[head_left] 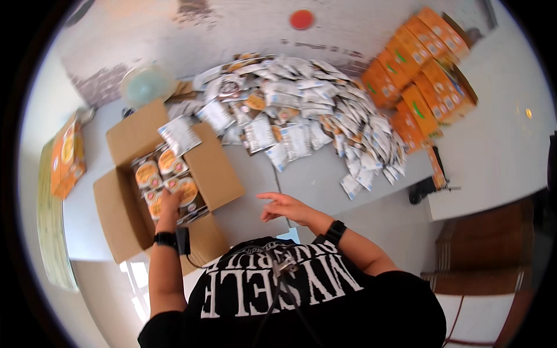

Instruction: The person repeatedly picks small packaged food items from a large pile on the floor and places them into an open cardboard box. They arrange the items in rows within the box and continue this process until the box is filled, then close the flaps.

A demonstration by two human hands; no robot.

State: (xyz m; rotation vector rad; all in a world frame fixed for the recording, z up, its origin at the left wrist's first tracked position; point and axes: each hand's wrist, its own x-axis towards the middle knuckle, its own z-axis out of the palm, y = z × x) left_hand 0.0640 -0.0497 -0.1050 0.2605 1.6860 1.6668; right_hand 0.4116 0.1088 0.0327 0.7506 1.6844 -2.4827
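An open cardboard box (219, 167) stands on the grey table, its flaps spread outward. Food packets (148, 174) with pictures of orange-yellow bowls lie in rows inside it. My left hand (171, 204) reaches into the box and touches the packets; its fingertips are hidden, so a grip cannot be made out. One silver-white packet (179, 135) rests across the box's far right edge and flap. My right hand (285, 208) hovers right of the box, near the table's front edge, index finger extended and nothing held. A big heap of silver-white packets (296, 98) spreads behind both hands.
Several orange cartons (404, 56) are stacked at the far right. An orange carton (68, 156) stands at the left end. A pale green round object (148, 85) sits by the wall. Brown wooden furniture (483, 243) is at the right. A cable runs from my left wrist device.
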